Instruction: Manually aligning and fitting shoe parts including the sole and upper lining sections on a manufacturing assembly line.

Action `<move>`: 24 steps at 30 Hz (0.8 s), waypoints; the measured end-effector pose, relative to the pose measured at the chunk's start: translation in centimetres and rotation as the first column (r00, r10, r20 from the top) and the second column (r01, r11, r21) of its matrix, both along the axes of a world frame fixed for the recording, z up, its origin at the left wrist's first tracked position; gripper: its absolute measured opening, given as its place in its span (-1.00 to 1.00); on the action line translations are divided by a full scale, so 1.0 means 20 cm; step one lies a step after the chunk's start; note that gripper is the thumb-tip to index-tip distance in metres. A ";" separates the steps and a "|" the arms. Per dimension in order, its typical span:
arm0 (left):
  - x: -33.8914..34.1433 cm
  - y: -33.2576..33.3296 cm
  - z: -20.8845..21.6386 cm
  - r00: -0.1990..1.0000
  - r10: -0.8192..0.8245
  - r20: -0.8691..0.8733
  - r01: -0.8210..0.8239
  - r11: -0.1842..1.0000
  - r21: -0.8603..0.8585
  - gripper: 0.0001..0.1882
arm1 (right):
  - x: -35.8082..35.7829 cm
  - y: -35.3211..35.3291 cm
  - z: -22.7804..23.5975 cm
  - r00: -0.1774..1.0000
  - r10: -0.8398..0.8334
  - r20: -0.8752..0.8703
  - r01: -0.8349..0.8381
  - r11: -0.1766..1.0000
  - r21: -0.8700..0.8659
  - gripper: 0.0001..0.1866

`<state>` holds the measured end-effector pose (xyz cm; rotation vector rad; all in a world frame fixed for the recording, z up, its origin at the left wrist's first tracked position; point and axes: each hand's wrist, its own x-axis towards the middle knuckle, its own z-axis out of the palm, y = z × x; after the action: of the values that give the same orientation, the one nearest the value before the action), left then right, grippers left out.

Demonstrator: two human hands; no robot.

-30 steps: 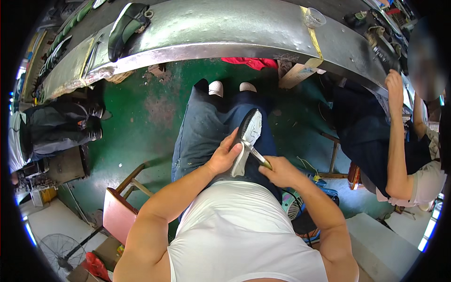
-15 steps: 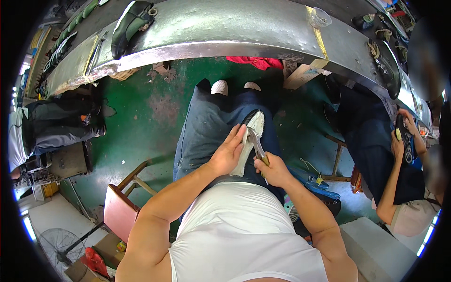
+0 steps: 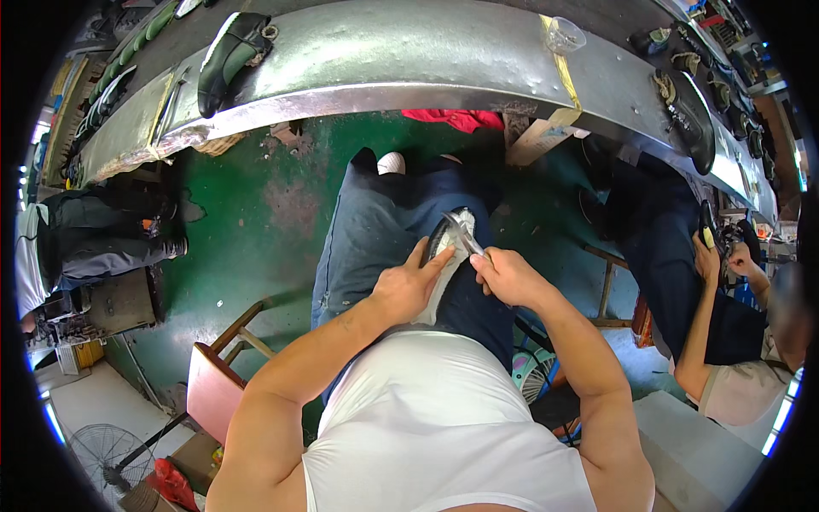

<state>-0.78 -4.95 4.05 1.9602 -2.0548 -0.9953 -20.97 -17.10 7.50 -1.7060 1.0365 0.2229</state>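
Observation:
Across my lap lies a shoe [image 3: 447, 271], its pale underside facing up and its dark toe pointing away from me. My left hand [image 3: 404, 291] grips its left side, thumb and forefinger parted along the edge. In my right hand [image 3: 507, 275] is a pair of metal pliers [image 3: 467, 237], fingers wrapped round the handles. The head of the pliers rests against the underside near the toe. Whether the jaws pinch the material is too small to tell.
A metal-topped bench [image 3: 384, 51] curves across the front, bearing a dark green shoe [image 3: 232, 64] and a clear cup [image 3: 565, 36]. A pink-seated chair [image 3: 215, 388] stands to my left. On the right sits a co-worker [image 3: 742, 375] with another shoe; on the left stands another person [image 3: 102, 226].
The pliers' head has moved from mid-shoe toward the toe, and my right hand has come slightly up and turned. My left hand has shifted lower on the shoe's edge.

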 end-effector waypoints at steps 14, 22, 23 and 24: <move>0.08 0.13 -0.13 0.707 0.322 -0.629 -0.184 0.944 0.276 -0.05 | -0.05 0.23 -0.04 0.970 0.242 -0.024 -0.233 0.898 -0.374 -0.62; 0.12 0.18 -0.16 0.604 0.418 -0.679 -0.290 0.908 0.301 -0.15 | -0.09 0.24 -0.10 0.985 0.097 0.139 -0.092 0.995 -0.042 -0.64; 0.14 0.11 -0.04 0.424 0.524 -0.739 -0.276 0.851 0.446 -0.22 | -0.14 0.23 -0.15 0.966 -0.053 0.254 0.060 0.998 -0.017 -0.64; 0.22 0.13 -0.05 0.334 0.520 -0.786 -0.276 0.851 0.446 -0.25 | -0.16 0.26 -0.18 0.910 -0.183 0.372 0.180 0.983 0.043 -0.65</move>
<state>3.54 -2.40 3.03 1.3290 -0.7984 -1.6817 -24.26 -11.93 3.95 -1.5545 0.8957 -0.2154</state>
